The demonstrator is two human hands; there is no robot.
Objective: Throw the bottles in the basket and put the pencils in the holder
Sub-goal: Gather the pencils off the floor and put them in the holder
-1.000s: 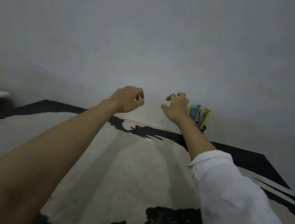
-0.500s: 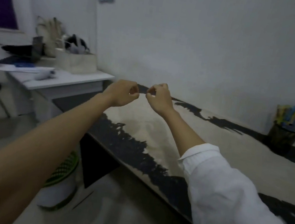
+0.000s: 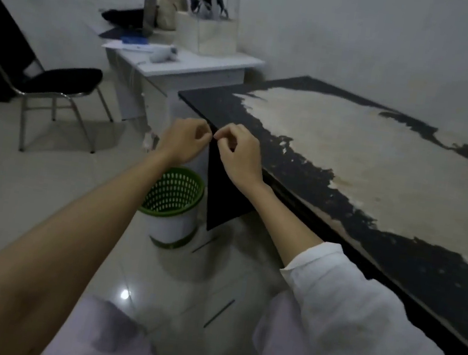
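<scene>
My left hand [image 3: 185,140] and my right hand [image 3: 237,155] are held out side by side, fingertips nearly touching, above the floor at the near-left corner of the worn black table [image 3: 350,151]. Both have the fingers curled closed and nothing shows in either. Below them on the floor stands the green and white basket [image 3: 177,199], partly hidden by my left forearm; what lies inside cannot be made out. No bottles are in view. The pencil holder is out of frame.
A black folding chair [image 3: 45,75] stands on the tiled floor at the left. A white desk [image 3: 188,65] with papers, a box and bags stands behind the black table's left end. The table's black side panel [image 3: 223,203] is next to the basket.
The view has swung left and down: the pencil holder has left the frame and the basket and chair have come into view. Both hands went from spread fingers to curled closed and came together.
</scene>
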